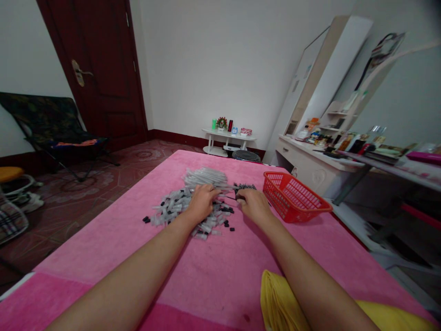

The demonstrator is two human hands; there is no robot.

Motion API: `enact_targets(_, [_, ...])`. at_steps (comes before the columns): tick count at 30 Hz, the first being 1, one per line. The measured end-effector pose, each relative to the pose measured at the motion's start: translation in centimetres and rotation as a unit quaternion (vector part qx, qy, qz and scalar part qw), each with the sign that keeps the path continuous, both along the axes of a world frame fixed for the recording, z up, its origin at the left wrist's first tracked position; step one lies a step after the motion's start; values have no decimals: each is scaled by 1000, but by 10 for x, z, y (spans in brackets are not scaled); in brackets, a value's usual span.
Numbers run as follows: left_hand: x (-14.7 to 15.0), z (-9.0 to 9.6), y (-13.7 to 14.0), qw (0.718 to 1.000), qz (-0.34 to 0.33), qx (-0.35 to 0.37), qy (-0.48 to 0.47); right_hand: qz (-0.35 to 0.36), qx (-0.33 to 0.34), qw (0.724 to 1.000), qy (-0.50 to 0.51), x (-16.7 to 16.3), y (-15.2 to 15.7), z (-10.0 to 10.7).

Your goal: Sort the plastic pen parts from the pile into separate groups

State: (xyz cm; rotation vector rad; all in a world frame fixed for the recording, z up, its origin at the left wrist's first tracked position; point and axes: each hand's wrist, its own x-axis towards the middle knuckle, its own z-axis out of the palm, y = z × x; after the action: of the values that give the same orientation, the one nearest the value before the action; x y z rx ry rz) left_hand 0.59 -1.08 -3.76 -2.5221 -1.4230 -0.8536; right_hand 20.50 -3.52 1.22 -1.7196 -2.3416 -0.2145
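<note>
My left hand (202, 202) rests over a pile of clear plastic caps (172, 204), its fingers bent together and pointing right; what they grip is too small to make out. Across a narrow gap, my right hand (254, 205) is closed in a pinch on a thin dark stick (231, 198) that points toward the left hand. Behind the left hand lies a stack of clear thin tubes (206, 176). Small black plugs (232, 229) are scattered among and beside the caps. A cluster of small black-and-silver pieces (245, 186) sits just behind the right hand, partly covered by it.
A red plastic basket (296, 202) stands right of my right hand on the pink cloth (220, 276). Folded yellow fabric (280, 299) lies under my right forearm. Beyond are a low white table (229, 134), a cluttered dresser (310, 161) and a folding chair (58, 128).
</note>
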Motion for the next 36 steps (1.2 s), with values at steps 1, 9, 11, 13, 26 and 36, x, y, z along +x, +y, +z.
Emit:
enact_targets(1, [0, 0, 0, 1000, -11, 3, 4, 6, 4, 1000, -5, 0, 0, 1])
enact_targets(9, [0, 0, -1, 999, -48, -1, -3, 47, 46, 997, -37, -2, -2, 7])
enact_targets(11, [1, 0, -1, 998, -57, 1, 1, 54, 48, 997, -39, -2, -2, 7])
enact_targets(13, [2, 0, -2, 998, -70, 3, 0, 62, 45, 997, -30, -4, -2, 5])
enact_targets(26, [-13, -5, 16, 939, 76, 107, -319, 27, 168, 975, 145, -3, -3, 1])
enact_targets(36, [-15, -5, 16, 932, 83, 106, -336, 63, -60, 996, 1, -10, -2, -21])
